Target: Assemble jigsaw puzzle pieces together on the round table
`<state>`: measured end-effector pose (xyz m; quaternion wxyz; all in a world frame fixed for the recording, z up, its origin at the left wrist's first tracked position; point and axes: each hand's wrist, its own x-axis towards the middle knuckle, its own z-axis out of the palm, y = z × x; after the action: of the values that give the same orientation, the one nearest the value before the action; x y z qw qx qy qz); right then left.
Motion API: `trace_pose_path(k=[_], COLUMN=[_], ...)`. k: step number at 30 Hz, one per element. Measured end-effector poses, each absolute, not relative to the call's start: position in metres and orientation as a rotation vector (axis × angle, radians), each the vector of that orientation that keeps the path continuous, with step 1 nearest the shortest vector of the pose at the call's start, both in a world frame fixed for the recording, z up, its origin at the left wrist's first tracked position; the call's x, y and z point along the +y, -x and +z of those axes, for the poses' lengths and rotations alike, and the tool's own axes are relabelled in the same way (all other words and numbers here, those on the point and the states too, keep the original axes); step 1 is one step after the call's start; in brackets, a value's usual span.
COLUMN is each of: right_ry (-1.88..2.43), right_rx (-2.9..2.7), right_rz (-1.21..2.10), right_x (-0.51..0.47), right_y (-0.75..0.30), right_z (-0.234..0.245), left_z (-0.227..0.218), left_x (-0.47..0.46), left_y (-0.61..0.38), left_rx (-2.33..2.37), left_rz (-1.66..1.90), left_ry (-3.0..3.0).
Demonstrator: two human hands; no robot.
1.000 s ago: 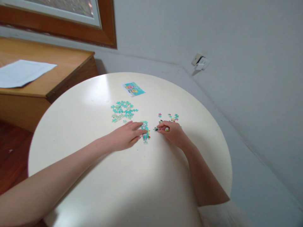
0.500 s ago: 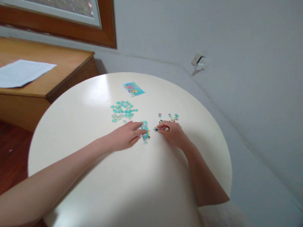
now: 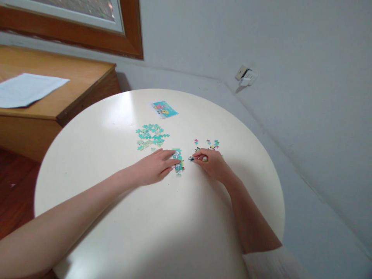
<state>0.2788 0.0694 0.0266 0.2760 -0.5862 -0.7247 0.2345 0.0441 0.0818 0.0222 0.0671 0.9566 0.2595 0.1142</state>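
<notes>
My left hand (image 3: 155,166) lies flat with its fingers apart, the fingertips on a partly joined jigsaw puzzle (image 3: 178,155). That joined strip shows a white figure on turquoise. Just to the right, my right hand (image 3: 211,162) pinches a small dark-and-white puzzle piece (image 3: 191,158) between thumb and forefinger, a short gap from the strip. Several loose colourful pieces (image 3: 214,145) lie behind and partly under my right hand. A pile of turquoise pieces (image 3: 151,135) is spread out behind my left hand.
A picture card (image 3: 164,109) lies towards the far side of the round white table (image 3: 130,232). On the left stands a wooden cabinet (image 3: 84,77) with a white sheet (image 3: 31,90) on it. A wall socket (image 3: 245,75) is at the back right.
</notes>
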Motion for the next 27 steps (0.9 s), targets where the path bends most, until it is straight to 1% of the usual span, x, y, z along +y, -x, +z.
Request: trace_pose_path(k=[27], right_ry=[1.578], right_rx=[-1.945], right_rz=[0.629], right_x=[0.0702], right_y=[-0.2801], right_z=[0.0237], left_z=[0.0240], left_x=[0.0812], left_y=[-0.0448], left_rx=[0.778], left_rz=[0.349], left_ry=[-2.911])
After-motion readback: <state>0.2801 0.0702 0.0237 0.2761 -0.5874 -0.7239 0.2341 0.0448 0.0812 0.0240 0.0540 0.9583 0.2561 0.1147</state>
